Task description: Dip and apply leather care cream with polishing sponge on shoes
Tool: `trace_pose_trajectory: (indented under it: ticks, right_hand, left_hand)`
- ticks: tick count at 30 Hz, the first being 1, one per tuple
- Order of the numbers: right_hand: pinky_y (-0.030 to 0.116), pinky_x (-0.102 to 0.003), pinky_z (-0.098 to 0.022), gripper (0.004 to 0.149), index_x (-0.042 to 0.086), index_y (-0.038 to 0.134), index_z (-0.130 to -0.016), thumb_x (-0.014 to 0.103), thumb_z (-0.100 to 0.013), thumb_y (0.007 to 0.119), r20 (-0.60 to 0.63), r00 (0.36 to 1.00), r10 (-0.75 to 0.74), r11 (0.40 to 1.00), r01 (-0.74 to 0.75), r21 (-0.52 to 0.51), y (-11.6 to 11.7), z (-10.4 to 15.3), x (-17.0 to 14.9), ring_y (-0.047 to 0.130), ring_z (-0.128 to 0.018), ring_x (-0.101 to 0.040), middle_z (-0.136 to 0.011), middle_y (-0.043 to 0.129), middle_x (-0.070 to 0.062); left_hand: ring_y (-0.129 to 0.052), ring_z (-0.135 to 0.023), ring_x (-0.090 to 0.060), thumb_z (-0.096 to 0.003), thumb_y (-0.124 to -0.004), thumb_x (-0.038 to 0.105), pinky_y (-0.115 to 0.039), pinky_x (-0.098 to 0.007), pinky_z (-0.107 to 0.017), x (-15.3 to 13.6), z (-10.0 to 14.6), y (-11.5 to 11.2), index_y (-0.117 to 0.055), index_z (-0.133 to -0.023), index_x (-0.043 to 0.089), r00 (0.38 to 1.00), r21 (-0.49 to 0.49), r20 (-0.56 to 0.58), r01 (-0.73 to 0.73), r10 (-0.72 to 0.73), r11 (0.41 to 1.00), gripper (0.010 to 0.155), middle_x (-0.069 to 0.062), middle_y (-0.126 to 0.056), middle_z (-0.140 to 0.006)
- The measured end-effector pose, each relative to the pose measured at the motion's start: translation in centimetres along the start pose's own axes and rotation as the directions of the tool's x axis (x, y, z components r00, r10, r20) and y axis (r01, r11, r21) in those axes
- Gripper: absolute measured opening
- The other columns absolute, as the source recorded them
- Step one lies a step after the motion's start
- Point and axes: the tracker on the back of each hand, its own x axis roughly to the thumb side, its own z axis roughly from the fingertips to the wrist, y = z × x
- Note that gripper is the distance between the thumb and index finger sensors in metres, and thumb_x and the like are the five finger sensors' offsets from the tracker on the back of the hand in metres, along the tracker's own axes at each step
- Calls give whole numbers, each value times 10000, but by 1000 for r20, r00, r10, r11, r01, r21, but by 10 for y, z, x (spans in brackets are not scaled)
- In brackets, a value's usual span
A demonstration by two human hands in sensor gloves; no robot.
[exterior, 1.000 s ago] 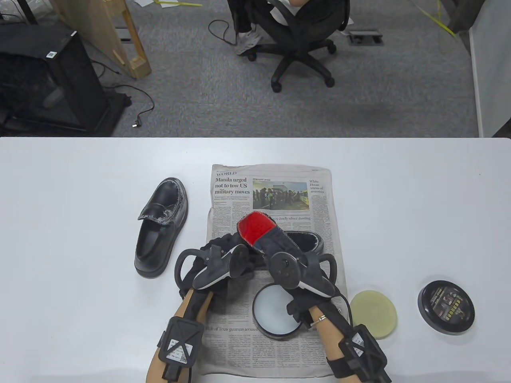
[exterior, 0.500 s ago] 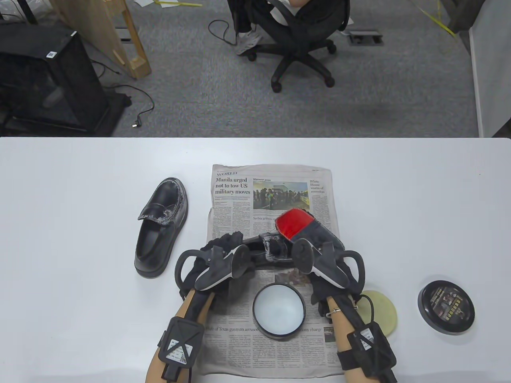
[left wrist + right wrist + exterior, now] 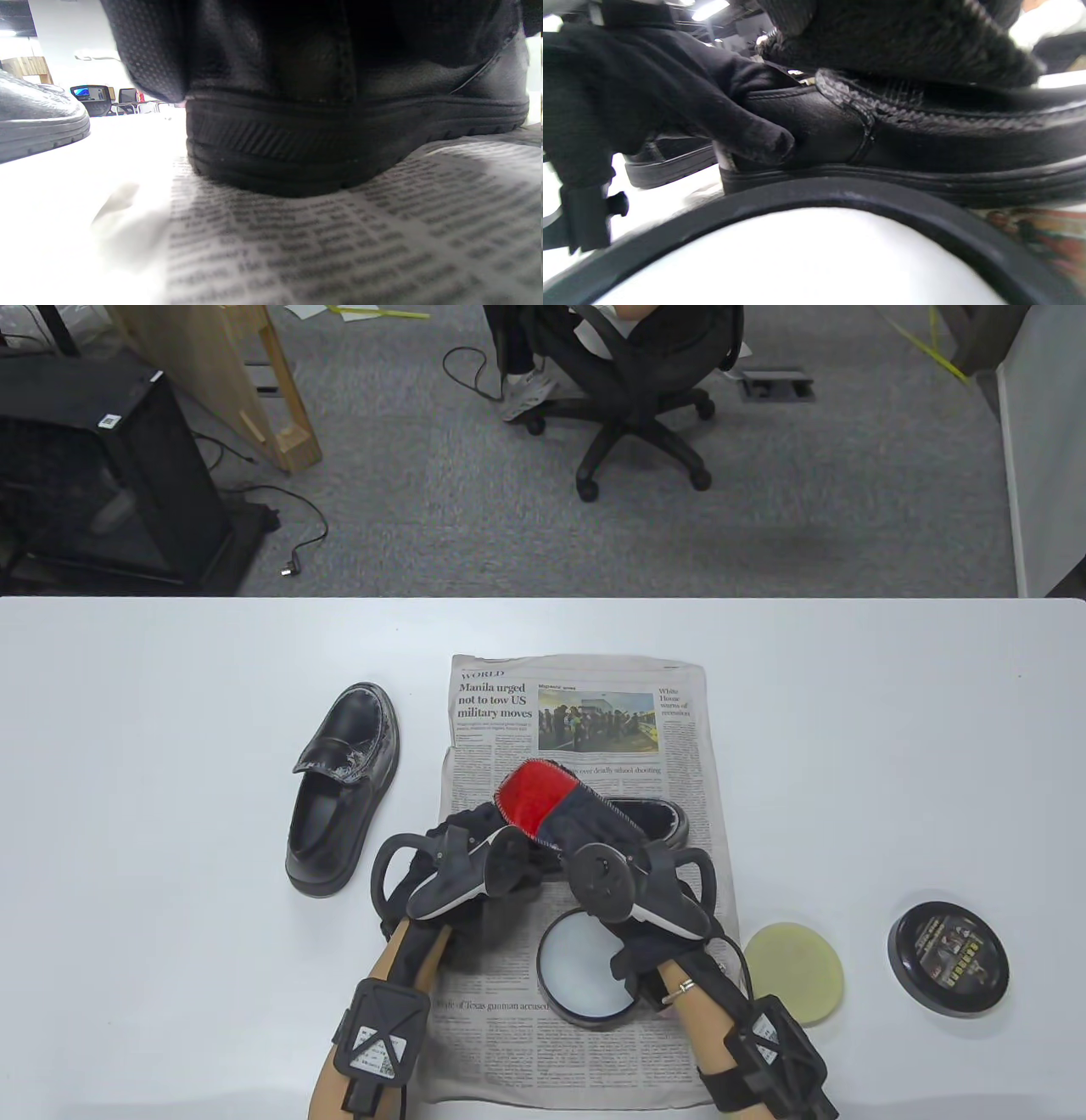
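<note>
A black loafer (image 3: 657, 819) lies on the newspaper (image 3: 577, 704), toe to the right. My left hand (image 3: 471, 836) grips its heel; its gloved fingers (image 3: 746, 131) show against the shoe's side (image 3: 925, 140) in the right wrist view, and the heel (image 3: 318, 140) fills the left wrist view. My right hand (image 3: 585, 823) holds a red-and-black polishing mitt (image 3: 534, 793) pressed on the shoe's upper, its dark fleece (image 3: 903, 38) on the leather. The open cream tin (image 3: 556, 997) stands under my right wrist. The round yellow sponge (image 3: 793, 971) lies free on the table.
A second black loafer (image 3: 339, 789) lies left of the newspaper and shows in the left wrist view (image 3: 38, 123). The tin's black lid (image 3: 948, 959) lies at the right. The white table (image 3: 848, 729) ends at the far edge, with an office chair (image 3: 636, 390) beyond.
My right hand swept the mitt right toward the shoe's toe, then back left over the upper. My left hand stayed on the heel. Sponge, tin and lid have not moved.
</note>
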Motion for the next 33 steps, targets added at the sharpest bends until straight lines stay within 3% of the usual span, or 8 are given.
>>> trace_pose_trajectory:
  ticks: [2,6,8,13,19,24,30,33]
  right_hand:
    - [559,-621,-700,477,204,519,-1115,335,-656,524,-77,997,-23,997,29,72,6,-17,-8,610,-1059,-367,-1148,584,-74]
    - [509,-630,-708,473,210,513,-1115,335,-659,518,-190,982,-6,993,29,118,7,-29,-27,580,-1072,-360,-1154,568,-64]
    - [494,-628,-708,474,202,518,-1115,328,-658,525,-240,971,3,992,27,121,7,-28,-39,568,-1071,-368,-1151,569,-73]
    - [513,-586,-718,470,211,516,-1105,325,-650,538,-297,940,167,985,-150,82,9,-7,-66,559,-1061,-367,-1144,557,-65]
    - [590,-514,-717,480,160,527,-1099,314,-645,552,-213,934,288,957,-287,36,12,27,-63,692,-992,-377,-1103,601,-122]
    - [697,-463,-697,485,142,546,-1094,315,-641,560,-58,985,161,985,-164,-47,10,40,-37,760,-956,-367,-1083,643,-132]
    - [704,-454,-701,478,169,544,-1098,319,-644,553,36,999,10,995,-7,-97,-1,19,-6,740,-974,-367,-1101,629,-114]
    - [649,-495,-717,472,186,545,-1101,321,-648,544,9,997,-75,997,75,-24,1,-2,-4,664,-1022,-380,-1125,608,-99]
  left_hand:
    - [-854,-930,-310,-360,-754,705,-788,-455,-645,0,0,0,-621,-1117,266,1000,4,0,8,-8,1000,886,-76,-819,-1090]
    - [-872,-907,-298,-360,-749,709,-801,-444,-627,1,0,0,-628,-1111,267,999,6,-26,20,-20,1000,879,-69,-834,-1073]
    - [-880,-894,-296,-364,-745,711,-811,-438,-614,0,0,0,-638,-1105,261,999,12,-35,21,-21,1000,874,-71,-844,-1062]
    - [-889,-880,-300,-367,-740,714,-821,-431,-597,0,0,1,-649,-1102,248,999,8,-46,27,-26,1000,875,-75,-852,-1053]
    - [-890,-876,-304,-362,-743,716,-820,-432,-597,0,0,1,-658,-1096,243,998,10,-52,19,-19,1000,877,-79,-857,-1048]
    - [-875,-895,-309,-360,-749,713,-805,-444,-620,-1,-1,0,-651,-1098,254,999,5,-35,0,0,1000,875,-75,-847,-1058]
    - [-870,-905,-305,-358,-749,713,-800,-444,-631,-1,-1,0,-642,-1101,263,1000,3,-22,-3,3,1000,875,-72,-840,-1066]
    - [-870,-907,-307,-356,-750,714,-799,-448,-632,-1,-1,0,-640,-1103,265,1000,4,-18,-1,1,1000,878,-74,-841,-1066]
